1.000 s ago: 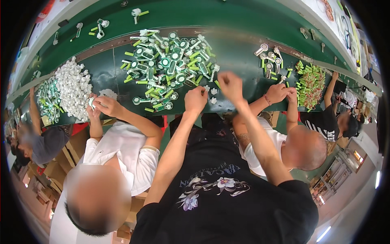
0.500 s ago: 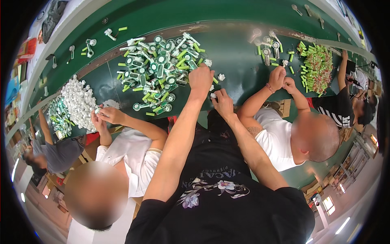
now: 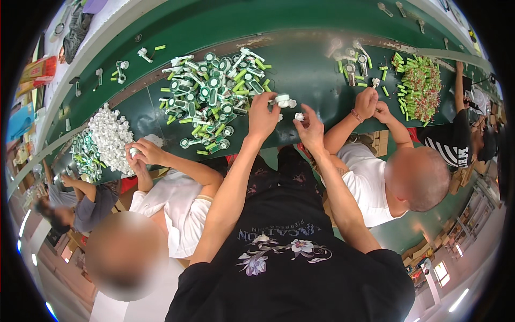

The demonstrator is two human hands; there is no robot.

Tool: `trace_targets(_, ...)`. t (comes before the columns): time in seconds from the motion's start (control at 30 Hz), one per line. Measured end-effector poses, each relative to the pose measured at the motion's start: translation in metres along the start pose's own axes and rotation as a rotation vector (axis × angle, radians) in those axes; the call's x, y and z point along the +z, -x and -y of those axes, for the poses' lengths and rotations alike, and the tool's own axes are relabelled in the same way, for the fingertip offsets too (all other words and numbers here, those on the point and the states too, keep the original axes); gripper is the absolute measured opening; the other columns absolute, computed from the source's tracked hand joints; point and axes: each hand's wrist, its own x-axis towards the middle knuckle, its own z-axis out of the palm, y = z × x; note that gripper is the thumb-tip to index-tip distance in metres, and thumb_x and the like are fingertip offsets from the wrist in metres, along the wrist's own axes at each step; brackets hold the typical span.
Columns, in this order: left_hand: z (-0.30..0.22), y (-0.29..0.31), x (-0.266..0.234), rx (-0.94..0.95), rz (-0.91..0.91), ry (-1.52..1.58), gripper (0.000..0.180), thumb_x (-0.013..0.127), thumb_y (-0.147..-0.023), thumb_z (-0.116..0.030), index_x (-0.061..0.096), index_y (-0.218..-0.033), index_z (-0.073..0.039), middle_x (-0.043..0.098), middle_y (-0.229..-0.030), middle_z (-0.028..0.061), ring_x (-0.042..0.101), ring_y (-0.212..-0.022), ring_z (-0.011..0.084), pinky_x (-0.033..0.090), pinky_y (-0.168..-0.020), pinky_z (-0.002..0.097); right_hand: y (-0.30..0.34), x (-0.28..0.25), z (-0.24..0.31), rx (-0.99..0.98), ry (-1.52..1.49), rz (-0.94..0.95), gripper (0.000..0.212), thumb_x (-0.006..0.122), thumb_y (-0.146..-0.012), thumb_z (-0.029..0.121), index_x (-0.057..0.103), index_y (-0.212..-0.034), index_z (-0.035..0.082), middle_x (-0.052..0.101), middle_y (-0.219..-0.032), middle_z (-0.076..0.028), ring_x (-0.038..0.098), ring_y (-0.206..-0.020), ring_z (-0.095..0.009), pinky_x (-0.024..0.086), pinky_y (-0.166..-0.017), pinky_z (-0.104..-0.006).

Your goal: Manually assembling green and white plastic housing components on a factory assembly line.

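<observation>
Over the green workbench [image 3: 316, 70], my left hand [image 3: 263, 117] pinches a white round-headed part [image 3: 281, 99] between thumb and fingers. A small white piece [image 3: 291, 103] shows right beside that part; whether the two touch I cannot tell. Just to the right, my right hand [image 3: 311, 130] holds a small white plastic piece [image 3: 299, 116] at its fingertips. Another white piece [image 3: 280, 117] lies near my left thumb. Left of my left hand spreads a heap of white-and-green units [image 3: 209, 96] with round heads and green cylindrical cells.
A co-worker's hands [image 3: 144, 152] work at the left, by a mound of small white pieces [image 3: 110, 137]. At the right are another co-worker's hands [image 3: 370, 105], close to a pile of green cells with wires [image 3: 421, 86]. A raised ledge [image 3: 300, 35] runs along the back.
My left hand has drawn back from the heap's right edge and now shows a white round-headed part. My right hand has shifted slightly right, lifting a small white piece.
</observation>
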Motion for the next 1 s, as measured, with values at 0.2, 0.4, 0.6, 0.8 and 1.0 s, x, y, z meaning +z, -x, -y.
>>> trace_targets(0.2,0.0,0.033,-0.016,-0.26,0.124,0.778,0.025,0.07,-0.106,-0.005,0.065,-0.128,0.006,0.081,-0.122,0.0158,0.077,-0.118,0.0218,0.06,-0.102,0.0354,-0.013,-0.009,0.018,0.067,-0.436,0.052,0.046,0.081,-0.101,0.006,0.061,-0.142,-0.002,0.077,-0.111,-0.009,0.073,-0.089,-0.012,0.061,-0.079,-0.0289)
trace_targets(0.4,-0.004,0.045,-0.037,-0.419,0.125,1.019,0.026,0.066,-0.112,-0.012,0.062,-0.131,0.005,0.079,-0.119,0.0153,0.079,-0.104,0.023,0.065,-0.089,0.0357,-0.019,0.003,0.037,0.027,-0.383,0.099,0.041,0.082,-0.099,0.01,0.068,-0.136,-0.002,0.078,-0.112,-0.008,0.074,-0.088,-0.012,0.061,-0.08,-0.0293)
trace_targets(0.6,0.002,-0.011,-0.085,-0.521,-0.108,1.01,0.023,0.065,-0.114,-0.021,0.065,-0.13,-0.004,0.08,-0.111,0.0123,0.08,-0.084,0.0211,0.063,-0.066,0.0317,-0.02,0.005,0.014,0.099,-0.14,0.103,0.041,0.085,-0.095,0.014,0.073,-0.132,0.001,0.078,-0.107,-0.008,0.073,-0.085,-0.013,0.061,-0.078,-0.032)
trace_targets(0.8,0.085,-0.148,-0.204,-0.254,-0.398,1.311,0.022,0.06,-0.11,-0.008,0.066,-0.12,0.011,0.074,-0.111,0.0188,0.078,-0.102,0.0312,0.069,-0.09,0.0391,-0.003,0.021,0.018,0.051,-0.05,0.237,0.041,0.084,-0.097,0.012,0.072,-0.134,0.0,0.077,-0.101,-0.006,0.071,-0.085,-0.011,0.06,-0.077,-0.0302)
trace_targets(1.0,0.091,-0.143,-0.213,-0.167,-0.591,0.279,0.039,0.079,-0.101,-0.029,0.076,-0.12,0.005,0.08,-0.103,0.0177,0.08,-0.095,0.0312,0.064,-0.087,0.0425,0.019,0.019,0.007,0.127,-0.085,0.229,0.039,0.085,-0.094,0.01,0.073,-0.13,-0.001,0.079,-0.102,-0.008,0.074,-0.084,-0.013,0.061,-0.077,-0.0319)
